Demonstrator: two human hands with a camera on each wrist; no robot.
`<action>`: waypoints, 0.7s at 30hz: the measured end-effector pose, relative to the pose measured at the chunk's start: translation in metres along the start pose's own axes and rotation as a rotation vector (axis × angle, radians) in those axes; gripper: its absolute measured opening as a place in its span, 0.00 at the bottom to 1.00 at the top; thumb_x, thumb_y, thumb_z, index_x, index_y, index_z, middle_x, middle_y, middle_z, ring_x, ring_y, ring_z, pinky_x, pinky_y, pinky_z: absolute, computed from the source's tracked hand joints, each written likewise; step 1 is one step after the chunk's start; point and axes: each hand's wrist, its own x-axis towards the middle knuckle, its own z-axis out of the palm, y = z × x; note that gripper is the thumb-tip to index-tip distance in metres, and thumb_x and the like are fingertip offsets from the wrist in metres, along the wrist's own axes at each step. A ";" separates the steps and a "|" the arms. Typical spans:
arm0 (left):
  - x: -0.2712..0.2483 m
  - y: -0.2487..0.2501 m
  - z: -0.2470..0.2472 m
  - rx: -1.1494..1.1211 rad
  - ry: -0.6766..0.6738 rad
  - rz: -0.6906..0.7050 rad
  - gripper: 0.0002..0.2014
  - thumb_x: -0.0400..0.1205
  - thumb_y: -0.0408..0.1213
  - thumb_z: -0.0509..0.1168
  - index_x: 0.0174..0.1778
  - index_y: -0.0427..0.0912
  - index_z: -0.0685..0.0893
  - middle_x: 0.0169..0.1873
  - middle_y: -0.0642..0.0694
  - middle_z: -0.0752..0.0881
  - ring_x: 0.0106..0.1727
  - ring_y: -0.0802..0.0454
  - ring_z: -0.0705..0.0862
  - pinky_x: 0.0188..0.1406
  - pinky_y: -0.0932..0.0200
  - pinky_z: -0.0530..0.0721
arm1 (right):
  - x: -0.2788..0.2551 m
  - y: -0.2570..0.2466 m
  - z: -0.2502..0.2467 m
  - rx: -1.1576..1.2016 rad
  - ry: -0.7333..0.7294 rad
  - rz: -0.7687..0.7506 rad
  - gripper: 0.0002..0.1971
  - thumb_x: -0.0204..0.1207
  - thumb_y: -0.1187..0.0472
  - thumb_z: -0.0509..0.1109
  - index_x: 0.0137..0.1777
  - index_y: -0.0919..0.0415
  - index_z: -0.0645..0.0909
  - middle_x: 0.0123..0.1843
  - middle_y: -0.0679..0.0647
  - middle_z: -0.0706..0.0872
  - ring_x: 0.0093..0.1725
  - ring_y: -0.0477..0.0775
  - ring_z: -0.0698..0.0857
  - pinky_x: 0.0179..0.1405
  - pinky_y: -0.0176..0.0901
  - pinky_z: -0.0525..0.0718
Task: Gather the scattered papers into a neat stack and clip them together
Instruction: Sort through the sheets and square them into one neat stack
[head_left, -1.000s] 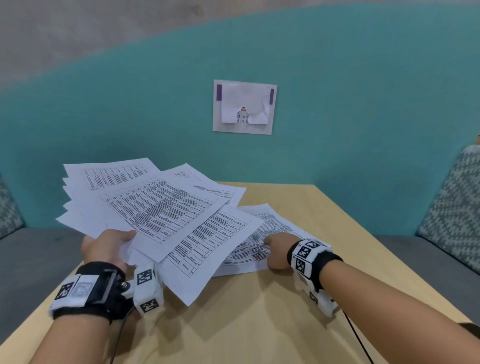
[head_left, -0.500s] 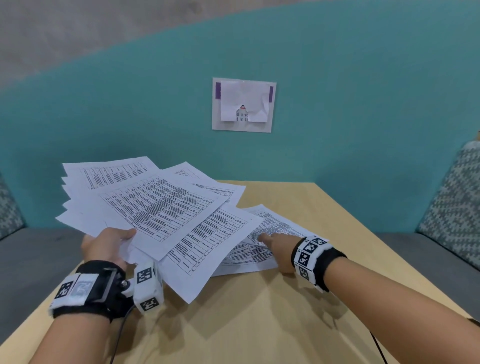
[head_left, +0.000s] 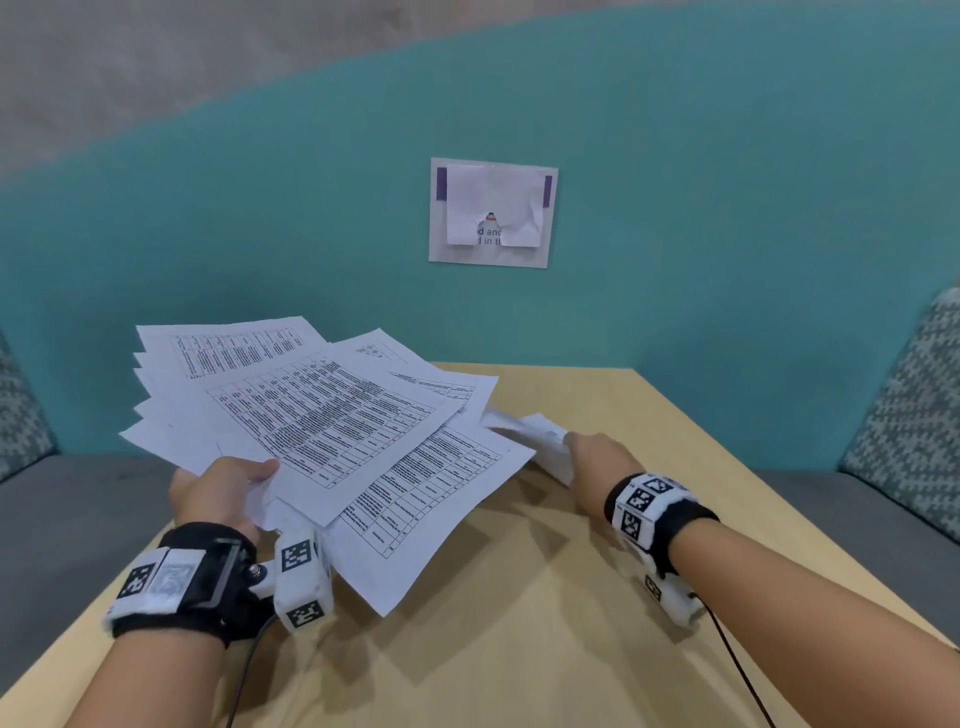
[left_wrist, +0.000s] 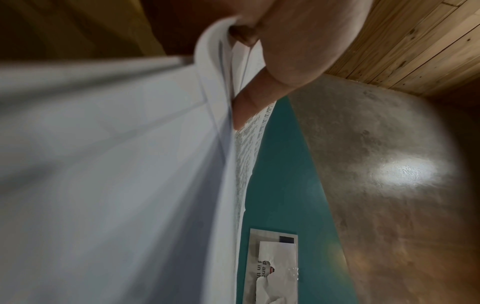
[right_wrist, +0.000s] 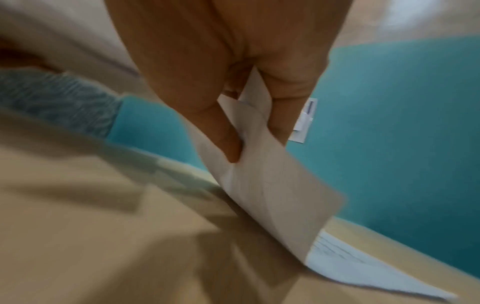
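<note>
My left hand (head_left: 223, 488) grips a fanned bunch of printed papers (head_left: 311, 415) by their near edge, held above the left side of the wooden table (head_left: 519, 597); the left wrist view shows my thumb (left_wrist: 249, 109) on top of the sheets (left_wrist: 116, 174). My right hand (head_left: 597, 457) pinches one more sheet (head_left: 540, 441) at its edge and lifts it off the table to the right of the bunch. In the right wrist view the sheet (right_wrist: 272, 185) curls between my fingers (right_wrist: 228, 142), and its far end still touches the table. No clip is in view.
A teal wall (head_left: 727, 260) stands behind the table and carries a taped paper notice (head_left: 492, 213). Grey bench seats with patterned cushions (head_left: 914, 426) flank the table on both sides. A cable (head_left: 737, 670) trails from my right wrist.
My right hand has gone from pressing on the flat sheet to pinching its edge and lifting it to the right. The left hand has kept the fanned bunch nearly still.
</note>
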 end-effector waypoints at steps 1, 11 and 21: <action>0.005 -0.002 -0.001 0.000 -0.004 -0.002 0.56 0.38 0.28 0.84 0.68 0.37 0.77 0.57 0.33 0.90 0.54 0.26 0.90 0.52 0.20 0.85 | 0.003 0.004 -0.007 0.044 0.035 0.052 0.16 0.81 0.66 0.64 0.69 0.64 0.76 0.63 0.64 0.86 0.60 0.65 0.87 0.45 0.44 0.76; -0.067 0.007 0.023 0.125 -0.272 0.023 0.30 0.70 0.11 0.68 0.69 0.36 0.84 0.59 0.36 0.91 0.57 0.30 0.90 0.63 0.30 0.86 | 0.007 0.002 -0.080 0.341 0.473 0.106 0.07 0.77 0.72 0.61 0.51 0.64 0.77 0.48 0.64 0.83 0.42 0.66 0.77 0.39 0.46 0.69; -0.096 -0.023 0.044 0.378 -0.557 0.006 0.24 0.74 0.10 0.64 0.61 0.35 0.88 0.55 0.37 0.94 0.58 0.33 0.91 0.65 0.32 0.86 | -0.044 -0.102 -0.059 0.008 0.064 -0.215 0.04 0.79 0.67 0.65 0.48 0.63 0.81 0.40 0.55 0.78 0.43 0.60 0.83 0.41 0.49 0.83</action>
